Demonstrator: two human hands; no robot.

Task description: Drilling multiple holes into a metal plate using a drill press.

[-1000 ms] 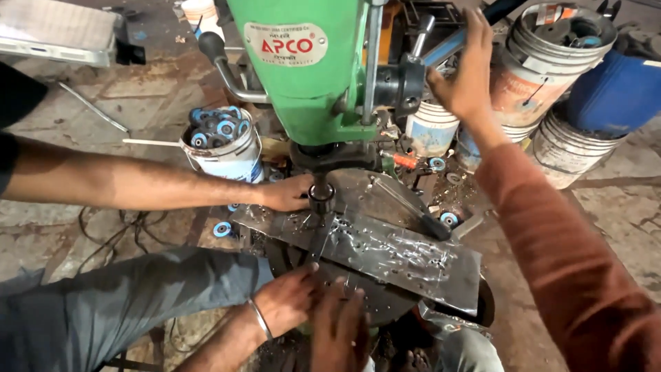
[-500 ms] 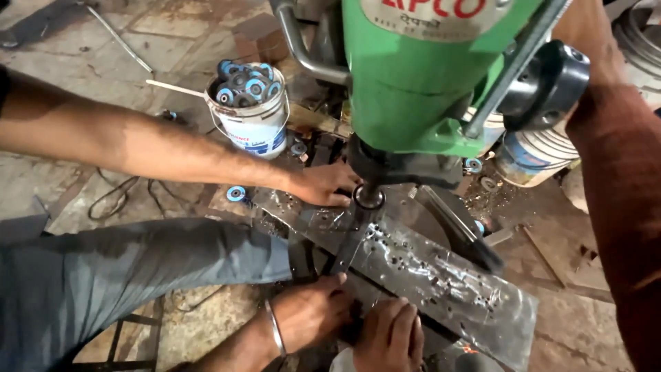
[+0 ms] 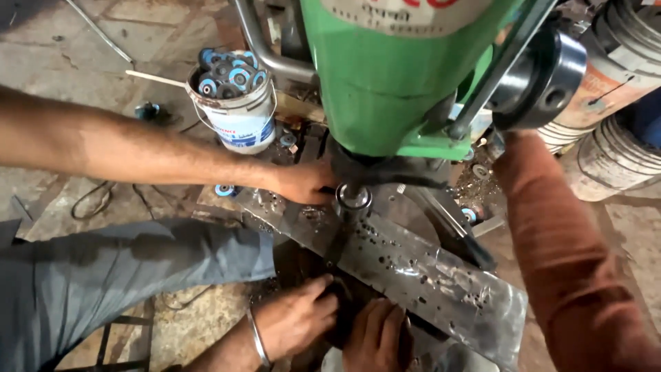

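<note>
The person's left hand (image 3: 375,336) lies at the near edge of a long pitted steel plate (image 3: 427,275), fingers (image 3: 385,318) curled downward onto the dark part below that edge; whether they clamp it or only press on it cannot be told. The plate's long axis runs on a slant, from up and left of these fingers to down and right of them; most of its length lies to their right. Straight ahead of the fingers, across the width of the plate, a steel ring (image 3: 353,198) sits on the plate directly beneath the spindle of a green drill press (image 3: 406,76); a dark bar (image 3: 335,249) lies along the line from the ring back toward the fingers.

The right arm, in an orange sleeve (image 3: 571,262), rises past the right end of the plate toward the machine's black feed hub (image 3: 544,76); its hand is hidden behind the hub, so nothing can be said of its grip, and the left hand is the nearer of the two to the ring.

A co-worker's hand (image 3: 303,182) rests just left of the ring, touching the plate's far end; another co-worker's hand with a metal bangle (image 3: 296,324) grips the same near edge just left of the person's fingers. Beyond and to the left stands a white bucket (image 3: 237,117) full of blue-capped round parts; stacked buckets (image 3: 613,151) stand well off to the right.
</note>
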